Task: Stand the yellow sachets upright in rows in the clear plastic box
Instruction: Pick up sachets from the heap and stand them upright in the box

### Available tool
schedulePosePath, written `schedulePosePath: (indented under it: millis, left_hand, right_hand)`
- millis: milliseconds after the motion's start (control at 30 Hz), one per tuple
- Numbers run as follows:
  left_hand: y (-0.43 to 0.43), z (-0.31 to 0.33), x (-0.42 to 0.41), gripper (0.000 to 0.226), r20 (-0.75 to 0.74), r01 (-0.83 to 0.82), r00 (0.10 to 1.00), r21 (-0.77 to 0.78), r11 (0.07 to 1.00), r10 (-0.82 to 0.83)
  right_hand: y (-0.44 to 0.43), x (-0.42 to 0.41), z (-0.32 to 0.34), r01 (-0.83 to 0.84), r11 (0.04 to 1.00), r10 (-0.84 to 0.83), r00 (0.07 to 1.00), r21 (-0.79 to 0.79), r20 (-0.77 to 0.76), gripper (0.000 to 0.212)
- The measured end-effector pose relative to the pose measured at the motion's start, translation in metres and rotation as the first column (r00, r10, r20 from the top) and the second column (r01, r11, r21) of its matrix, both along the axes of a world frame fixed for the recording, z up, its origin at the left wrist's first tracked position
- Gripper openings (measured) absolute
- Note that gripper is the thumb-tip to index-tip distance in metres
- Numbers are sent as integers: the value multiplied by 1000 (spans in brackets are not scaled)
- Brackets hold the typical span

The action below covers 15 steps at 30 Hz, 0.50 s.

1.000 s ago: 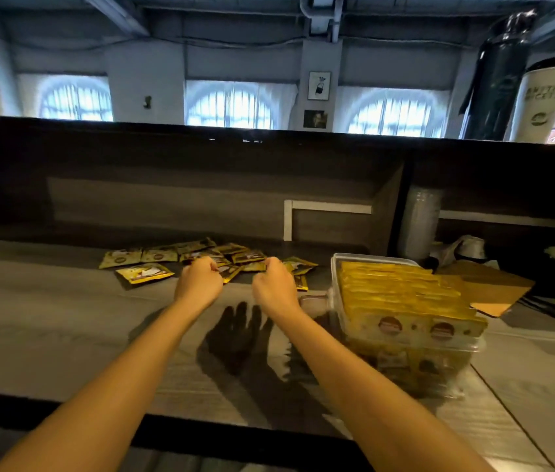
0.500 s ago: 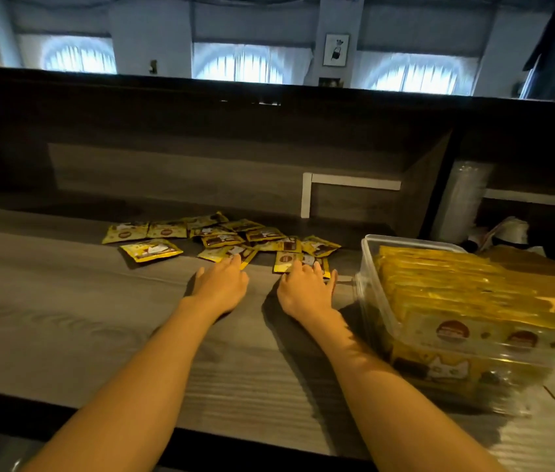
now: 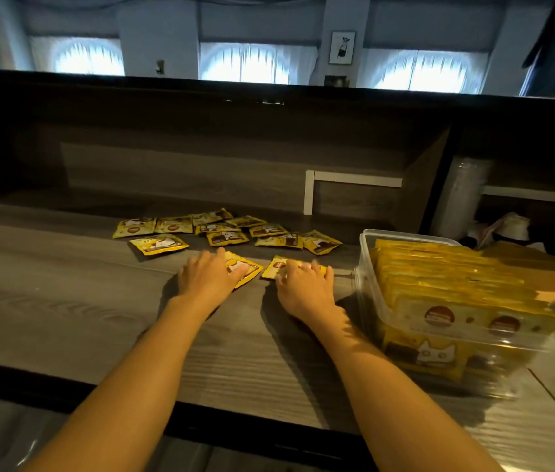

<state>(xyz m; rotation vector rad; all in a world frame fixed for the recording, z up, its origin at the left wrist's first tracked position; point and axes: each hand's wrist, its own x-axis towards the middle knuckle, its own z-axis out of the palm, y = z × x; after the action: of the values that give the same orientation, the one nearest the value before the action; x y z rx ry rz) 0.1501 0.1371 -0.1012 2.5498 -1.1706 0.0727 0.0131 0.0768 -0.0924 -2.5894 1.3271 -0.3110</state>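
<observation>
Several yellow sachets (image 3: 228,231) lie flat and scattered on the grey wooden counter (image 3: 65,301). My left hand (image 3: 206,275) lies flat on one sachet (image 3: 247,269) near the front of the pile, fingers straight. My right hand (image 3: 305,284) presses flat on another sachet (image 3: 278,265) just to the right. The clear plastic box (image 3: 366,253) stands at the right, packed with rows of upright yellow sachets (image 3: 446,281).
A dark raised back wall runs behind the counter. A white bracket (image 3: 310,192) stands behind the pile. A stack of clear cups (image 3: 456,195) and a white cloth-like item (image 3: 511,226) sit behind the box. A brown cardboard piece (image 3: 541,267) leans at the box's right.
Both hands dropped from a raised, curled position onto the counter and now lie flat on two sachets, which have slid a little toward me. The camera tilted down.
</observation>
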Motion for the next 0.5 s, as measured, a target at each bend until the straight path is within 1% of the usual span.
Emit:
schedulePosePath:
  millis: [67,100,167,200,233,267,300,367,433,500]
  left_hand:
    - [0,-3,2,78,-71,-5,997,101,995,12]
    - [-1,-3,4,79,-92,7,996,109,994,3]
    - [0,-1,10,81,-202,41,979,41,998,-31]
    - [0,2,13,82,-278,44,959,-14,999,-46]
    - [0,3,16,82,-339,34,939,-61,998,-53]
    - [1,5,18,81,-366,13,929,-92,996,-47]
    - [2,5,20,79,-364,-15,931,-108,994,-26]
    - [4,4,21,79,-304,-60,952,-95,994,28]
    - [5,3,21,78,-276,-70,960,-59,996,51]
    - [5,5,20,74,-353,-98,934,-81,992,63]
  right_hand:
    - [0,-1,3,10,1000,-10,1000,-22,10,38]
    - [0,-2,5,17,999,-14,998,-47,54,35]
    - [2,-3,6,26,998,-18,989,-52,147,34]
    - [2,-3,5,23,999,-15,986,-43,163,37]
    - [2,-2,4,15,1000,-12,989,-21,150,42]
    - [0,-2,4,7,1000,-10,992,21,128,48]
    - [-1,-2,4,3,997,-12,994,79,112,53]
    - [-4,-4,7,5,985,-26,992,174,120,60]
    - [-4,-5,11,23,983,-51,987,182,154,65]
    - [0,-5,13,55,989,-77,985,136,157,71]
